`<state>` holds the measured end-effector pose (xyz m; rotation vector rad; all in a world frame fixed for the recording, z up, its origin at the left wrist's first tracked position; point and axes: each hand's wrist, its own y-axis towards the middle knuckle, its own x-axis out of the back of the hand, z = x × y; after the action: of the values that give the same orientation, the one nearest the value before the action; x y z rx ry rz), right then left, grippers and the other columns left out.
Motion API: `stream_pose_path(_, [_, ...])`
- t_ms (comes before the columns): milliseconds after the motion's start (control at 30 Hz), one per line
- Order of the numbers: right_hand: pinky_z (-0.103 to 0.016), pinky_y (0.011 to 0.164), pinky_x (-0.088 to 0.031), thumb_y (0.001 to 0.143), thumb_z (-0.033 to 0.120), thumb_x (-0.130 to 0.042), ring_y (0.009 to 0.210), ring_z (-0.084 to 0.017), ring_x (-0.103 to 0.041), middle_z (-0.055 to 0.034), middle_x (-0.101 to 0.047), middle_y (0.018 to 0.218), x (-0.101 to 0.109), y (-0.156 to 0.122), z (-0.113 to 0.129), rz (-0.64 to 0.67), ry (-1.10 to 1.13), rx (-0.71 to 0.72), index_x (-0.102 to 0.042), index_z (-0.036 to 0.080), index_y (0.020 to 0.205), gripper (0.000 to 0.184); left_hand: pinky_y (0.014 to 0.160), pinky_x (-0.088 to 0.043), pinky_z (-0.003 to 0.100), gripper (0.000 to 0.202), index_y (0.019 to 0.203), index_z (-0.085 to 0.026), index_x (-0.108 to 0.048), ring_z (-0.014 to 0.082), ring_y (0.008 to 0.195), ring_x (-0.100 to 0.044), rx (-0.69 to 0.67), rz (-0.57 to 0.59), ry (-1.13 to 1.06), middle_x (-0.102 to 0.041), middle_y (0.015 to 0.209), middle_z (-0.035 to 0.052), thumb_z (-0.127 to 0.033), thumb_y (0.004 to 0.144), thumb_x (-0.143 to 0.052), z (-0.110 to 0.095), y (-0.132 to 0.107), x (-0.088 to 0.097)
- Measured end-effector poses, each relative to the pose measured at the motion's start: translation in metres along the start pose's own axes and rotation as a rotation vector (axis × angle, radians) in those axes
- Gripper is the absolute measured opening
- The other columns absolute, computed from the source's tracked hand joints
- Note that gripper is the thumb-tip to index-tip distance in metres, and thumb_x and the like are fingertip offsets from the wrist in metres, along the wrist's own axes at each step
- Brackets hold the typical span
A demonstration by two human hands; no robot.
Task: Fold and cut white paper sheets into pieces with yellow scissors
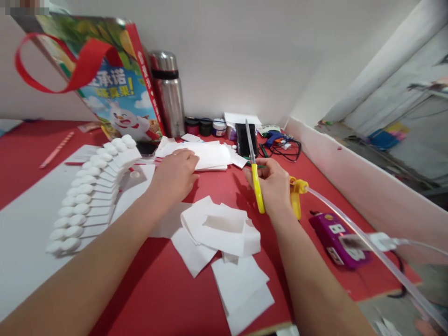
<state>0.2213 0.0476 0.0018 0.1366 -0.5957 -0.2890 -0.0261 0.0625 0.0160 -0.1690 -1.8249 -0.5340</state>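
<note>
Scissors are held in the right hand, at 3 o'clock from the middle of the view, with fingers curled and blades pointing toward 12; how firmly the handles are gripped cannot be told. Being metal and plastic, they are judged stiff and fairly light, best taken by the yellow handles. The left hand, at 9 o'clock, is loosely bent, its fingertips rested on the near-left part of a paper stack; whether anything is pinched under them cannot be seen. The stack lies just toward 11 o'clock. Its sheets are likely light, bendable, apt to slide over one another and easily creased, so an edge is best taken between thumb and fingers.

Farther out, loose sheets are overlapped between 5 and 6 o'clock on the red table. White blocks with round ends are set in a curve at 8 to 9, a steel flask is stood upright at 11, and a purple box is placed at 4, crossed by a clear tube.
</note>
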Motion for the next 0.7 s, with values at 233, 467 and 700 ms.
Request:
stream_pose_path(233, [-0.037,0.076,-0.047,0.085,0.036,-0.064,0.089,-0.031,-0.07,-0.0104,-0.075,0.089,0.003,-0.002,0.01,0.089,-0.419,-0.056,-0.069,0.02,0.112,0.032,0.097,-0.044,0.053,0.027,0.112,-0.011,-0.07,0.0413,0.12,-0.051,0.168,0.007,0.084,-0.062,0.12,0.0225,-0.026,0.093,-0.057,0.016,0.04,-0.026])
stream_pose_path(467, [-0.039,0.083,-0.048,0.089,0.035,-0.06,0.109,-0.036,-0.069,-0.0165,-0.076,0.105,-0.003,-0.003,0.01,0.147,-0.557,-0.078,-0.067,0.017,0.116,0.033,0.098,-0.042,0.052,0.009,0.088,-0.014,-0.07,0.0387,0.113,-0.054,0.127,-0.083,0.019,-0.064,0.107,0.0195,-0.019,0.087,-0.062,0.026,0.042,-0.033])
stream_pose_path(700, [-0.036,0.079,-0.047,0.091,0.034,-0.059,0.107,-0.034,-0.07,-0.015,-0.077,0.106,-0.007,-0.005,0.012,0.165,-0.655,-0.078,-0.064,0.017,0.12,0.034,0.082,-0.042,0.032,0.022,0.083,-0.022,-0.056,0.0185,0.081,-0.055,0.181,-0.775,-0.585,-0.056,0.082,0.0001,-0.018,0.08,-0.077,0.008,0.033,0.013])
